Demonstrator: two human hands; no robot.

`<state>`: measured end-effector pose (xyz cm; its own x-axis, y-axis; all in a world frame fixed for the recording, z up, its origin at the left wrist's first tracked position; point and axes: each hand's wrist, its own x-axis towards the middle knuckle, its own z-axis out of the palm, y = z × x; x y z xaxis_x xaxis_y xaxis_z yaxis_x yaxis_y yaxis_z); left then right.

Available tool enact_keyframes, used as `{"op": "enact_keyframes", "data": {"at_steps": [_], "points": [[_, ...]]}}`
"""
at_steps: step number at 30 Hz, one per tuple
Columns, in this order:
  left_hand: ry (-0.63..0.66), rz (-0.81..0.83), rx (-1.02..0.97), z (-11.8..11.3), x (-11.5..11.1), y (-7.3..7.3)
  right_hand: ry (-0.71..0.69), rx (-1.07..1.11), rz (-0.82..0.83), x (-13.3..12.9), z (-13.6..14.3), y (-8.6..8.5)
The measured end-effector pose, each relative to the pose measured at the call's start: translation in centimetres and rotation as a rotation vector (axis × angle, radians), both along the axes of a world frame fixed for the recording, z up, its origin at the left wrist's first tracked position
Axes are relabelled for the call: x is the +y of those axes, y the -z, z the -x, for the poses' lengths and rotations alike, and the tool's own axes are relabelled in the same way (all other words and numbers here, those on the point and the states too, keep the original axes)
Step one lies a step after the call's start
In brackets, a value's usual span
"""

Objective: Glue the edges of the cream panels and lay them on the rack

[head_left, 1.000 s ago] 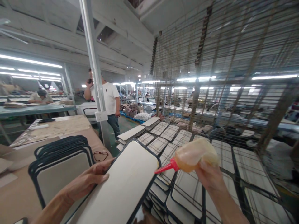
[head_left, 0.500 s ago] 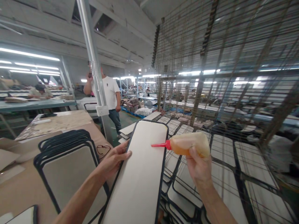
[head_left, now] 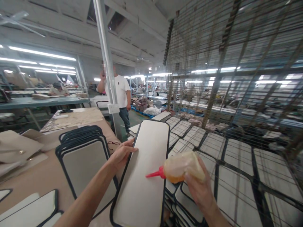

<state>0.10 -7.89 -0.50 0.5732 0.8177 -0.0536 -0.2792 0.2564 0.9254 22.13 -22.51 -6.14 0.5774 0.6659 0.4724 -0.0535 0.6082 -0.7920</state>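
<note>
A long white panel with rounded corners and a dark edge band is tilted up in front of me. My left hand grips its left edge, thumb on the white face and fingers mostly hidden behind. My right hand is wrapped round a soft plastic squeeze bottle with amber liquid in it. The bottle lies almost level, its red nozzle pointing left over the lower middle of the panel. Whether the tip touches the surface I cannot tell.
Several dark-edged panels lean in a stack on the brown table at left, near a pair of glasses. On the right, many similar panels lie under a raised wire rack. A person stands behind a metal post.
The bottle and my right hand have moved down and left along the panel. My left hand still holds the panel's edge. The camera view has turned slightly left.
</note>
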Motion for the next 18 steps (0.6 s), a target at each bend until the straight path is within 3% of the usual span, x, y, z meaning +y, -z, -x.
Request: {"op": "enact_keyframes", "data": {"at_steps": [6, 8, 13, 15, 18], "points": [[0.02, -0.016, -0.018, 0.1, -0.8, -0.8, 0.196, 0.091, -0.171, 4.3, -1.1, -4.4], [0.009, -0.021, -0.027, 0.4, -0.8, -1.1, 0.164, 0.08, -0.152, 4.6, -0.6, -4.2], [-0.084, -0.009, -0.003, 1.5, -0.2, -1.1, -0.056, -0.07, 0.032, 2.8, 1.3, -1.7], [-0.058, -0.018, -0.026, 1.8, 0.0, -0.9, 0.001, -0.053, 0.016, 3.3, 1.0, -2.1], [-0.012, -0.015, -0.068, 1.8, 0.4, -0.6, 0.209, 0.047, -0.056, 4.7, -0.2, -3.2]]}}
